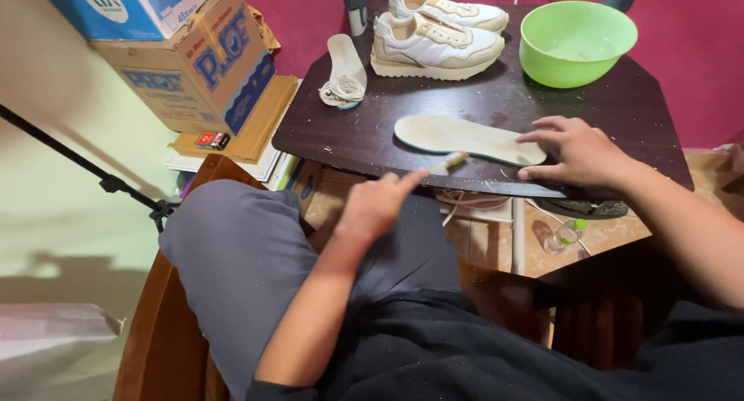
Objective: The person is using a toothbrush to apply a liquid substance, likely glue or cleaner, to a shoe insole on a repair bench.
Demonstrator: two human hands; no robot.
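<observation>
The dark table point(620, 106) is dusted with pale specks. On its near edge lies a long, flat insole point(457, 135), off-white and scuffed, with a thin blue rim along its underside. The right hand point(577, 149) presses down on the insole's right end, fingers spread and flat, pinning it rather than closing around it. The left hand point(376, 207) is curled tight around a small brush point(447, 163), whose pale bristle head sticks out past the forefinger and touches the insole's near edge, just left of the pinning hand.

Beyond the hands stand two cream-and-white sneakers point(434, 44), side by side, and to their right one green bowl point(577, 41). A second insole point(345, 60) lies further left of the grip, with one bundle of white laces point(341, 91) on it.

The brush handle is hidden inside the fist. The far sneaker is partly covered by the nearer one, and the bowl's contents are hard to make out.
</observation>
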